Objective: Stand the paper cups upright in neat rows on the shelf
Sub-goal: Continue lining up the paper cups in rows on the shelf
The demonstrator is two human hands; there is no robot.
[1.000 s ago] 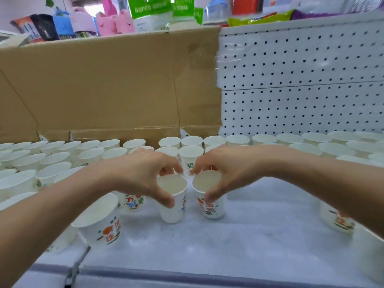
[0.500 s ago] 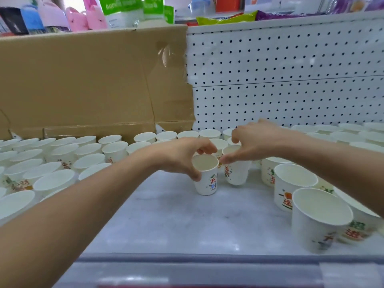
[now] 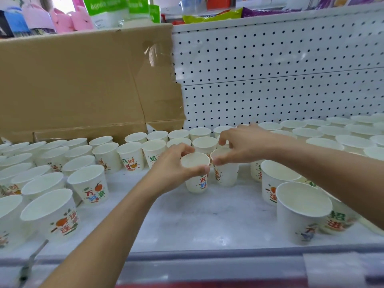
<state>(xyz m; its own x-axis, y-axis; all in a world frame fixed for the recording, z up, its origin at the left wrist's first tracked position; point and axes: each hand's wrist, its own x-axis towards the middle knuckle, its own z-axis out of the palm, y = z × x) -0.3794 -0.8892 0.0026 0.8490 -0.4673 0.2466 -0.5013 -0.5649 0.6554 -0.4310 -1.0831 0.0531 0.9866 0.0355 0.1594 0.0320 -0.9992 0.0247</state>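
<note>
left hand (image 3: 172,169) is clamped on the rim of the left cup (image 3: 198,183), thumb on the near edge and fingers curled over the far edge. right hand (image 3: 243,144) pinches the rim of the right cup (image 3: 225,176) the same way. both cups are upright, mouths up, side by side and about touching. whether their bases are fully seated cannot be told.

surroundings, by size:
- shelf (image 3: 197,223): white deck with a bare band from the front lip up to the two held cups.
- cardboard sheet (image 3: 83,84) stands behind on the left; perforated back panel (image 3: 270,69) behind on the right.
- left block of cups (image 3: 131,156) stands in rows, front to back.
- right block of cups (image 3: 301,208) looks less even near the front.
- back row (image 3: 199,132) runs along the panel, just beyond the hands.

judgement: the step in hand is seating this pair in the gap between the two blocks, against the cups behind.

to do it well:
- grip the rims lightly — thin paper walls likely go oval under pressure.
- lower each cup straight down until its base lies flat.
- slide the pair back until they meet the cups behind, rims level with the neighbours.
- release by opening the fingers upward, not sideways; a sideways drag could tip a light empty cup into its row.
</note>
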